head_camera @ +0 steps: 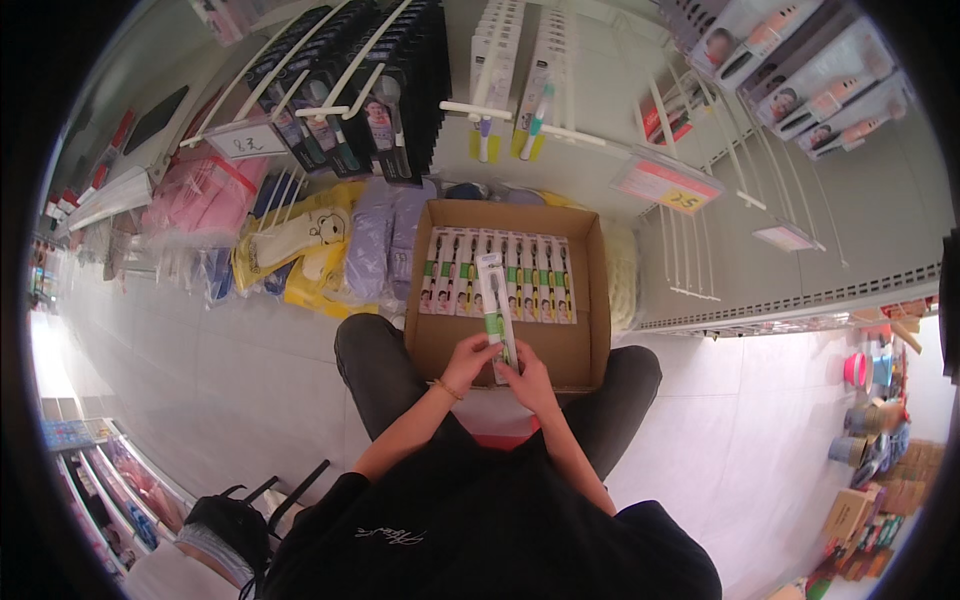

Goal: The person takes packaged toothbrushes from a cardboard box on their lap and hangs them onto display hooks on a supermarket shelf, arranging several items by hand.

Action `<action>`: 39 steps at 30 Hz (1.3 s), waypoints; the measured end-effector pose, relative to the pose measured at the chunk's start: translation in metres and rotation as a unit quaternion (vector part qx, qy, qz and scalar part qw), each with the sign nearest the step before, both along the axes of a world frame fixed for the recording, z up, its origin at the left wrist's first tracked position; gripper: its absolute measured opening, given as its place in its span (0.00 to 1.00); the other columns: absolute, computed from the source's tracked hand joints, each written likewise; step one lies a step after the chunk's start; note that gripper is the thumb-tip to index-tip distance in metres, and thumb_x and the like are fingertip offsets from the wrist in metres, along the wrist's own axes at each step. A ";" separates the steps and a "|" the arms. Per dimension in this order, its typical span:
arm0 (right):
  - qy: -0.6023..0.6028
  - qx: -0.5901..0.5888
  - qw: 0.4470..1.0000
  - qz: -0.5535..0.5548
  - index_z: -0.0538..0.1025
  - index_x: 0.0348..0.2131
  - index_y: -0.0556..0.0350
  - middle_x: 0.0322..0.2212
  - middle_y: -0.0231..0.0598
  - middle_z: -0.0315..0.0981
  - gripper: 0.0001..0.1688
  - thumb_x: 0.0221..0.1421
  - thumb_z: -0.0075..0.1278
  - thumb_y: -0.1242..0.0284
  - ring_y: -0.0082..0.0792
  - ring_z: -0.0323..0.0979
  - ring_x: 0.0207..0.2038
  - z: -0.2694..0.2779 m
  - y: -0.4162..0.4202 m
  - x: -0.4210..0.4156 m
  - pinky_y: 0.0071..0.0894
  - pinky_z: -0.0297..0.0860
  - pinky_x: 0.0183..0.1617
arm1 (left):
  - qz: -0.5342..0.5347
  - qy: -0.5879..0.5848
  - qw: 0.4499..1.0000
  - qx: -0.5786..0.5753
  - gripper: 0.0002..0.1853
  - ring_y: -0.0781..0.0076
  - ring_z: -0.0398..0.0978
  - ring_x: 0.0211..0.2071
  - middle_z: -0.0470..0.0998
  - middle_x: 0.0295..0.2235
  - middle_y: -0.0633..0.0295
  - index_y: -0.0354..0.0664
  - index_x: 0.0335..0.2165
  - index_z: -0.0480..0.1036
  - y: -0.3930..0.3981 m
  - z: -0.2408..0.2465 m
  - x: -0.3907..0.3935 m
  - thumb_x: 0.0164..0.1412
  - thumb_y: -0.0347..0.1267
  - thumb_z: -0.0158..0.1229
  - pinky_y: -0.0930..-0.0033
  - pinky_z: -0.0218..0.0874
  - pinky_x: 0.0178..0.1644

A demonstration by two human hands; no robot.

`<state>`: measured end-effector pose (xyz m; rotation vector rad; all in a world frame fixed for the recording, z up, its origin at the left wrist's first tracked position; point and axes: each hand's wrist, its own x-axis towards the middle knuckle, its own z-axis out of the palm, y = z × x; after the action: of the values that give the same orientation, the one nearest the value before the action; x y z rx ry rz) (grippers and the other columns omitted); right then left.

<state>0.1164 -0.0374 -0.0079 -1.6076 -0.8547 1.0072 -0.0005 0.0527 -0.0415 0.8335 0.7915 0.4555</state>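
Note:
Between my knees is an open cardboard box (507,211), with a row of packaged toothbrushes (536,279) lying side by side along its far part. Above the box's near part, both hands hold one packaged toothbrush (493,300) in a white and green pack, its top pointing away from me. My left hand (470,364) grips the pack's lower left edge, and a bracelet is on that wrist. My right hand (529,377) holds the lower right edge. The pack's lower end is partly covered by fingers.
Ahead, white display hooks (476,109) carry toothbrush packs and black-carded goods (386,120). Bare hooks (694,292) project at right. Bagged slippers (369,240) and yellow packets (322,277) lie behind and left of the box. A shelf edge (795,304) runs along the right.

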 end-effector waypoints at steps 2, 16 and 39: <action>0.046 -0.010 0.999 0.013 0.67 0.42 0.66 0.28 0.34 0.71 0.19 0.47 0.50 0.79 0.22 0.67 0.31 0.012 0.006 0.014 0.22 0.65 0.35 | -0.008 0.024 1.000 0.018 0.10 0.85 0.68 0.28 0.72 0.29 0.70 0.42 0.36 0.71 0.001 -0.004 -0.003 0.53 0.31 0.55 0.82 0.59 0.27; -0.332 -0.225 0.895 -0.195 0.60 0.48 0.54 0.35 0.57 0.67 0.30 0.42 0.47 0.79 0.56 0.67 0.38 -0.067 0.071 0.140 0.48 0.64 0.40 | -0.024 0.019 0.998 -0.055 0.10 0.77 0.70 0.33 0.73 0.31 0.64 0.43 0.38 0.68 0.005 0.013 -0.003 0.57 0.33 0.50 0.72 0.64 0.35; -0.436 -0.313 0.834 -0.134 0.61 0.46 0.57 0.41 0.50 0.59 0.32 0.41 0.56 0.74 0.51 0.69 0.35 -0.051 0.072 0.130 0.42 0.69 0.35 | -0.035 0.028 0.997 -0.059 0.11 0.76 0.71 0.33 0.73 0.32 0.65 0.44 0.39 0.68 0.005 0.013 -0.003 0.58 0.35 0.49 0.73 0.64 0.36</action>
<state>0.2461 0.0342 -0.0587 -2.7633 -0.8677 0.2956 -0.0030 0.0572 -0.0290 0.7651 0.8307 0.3204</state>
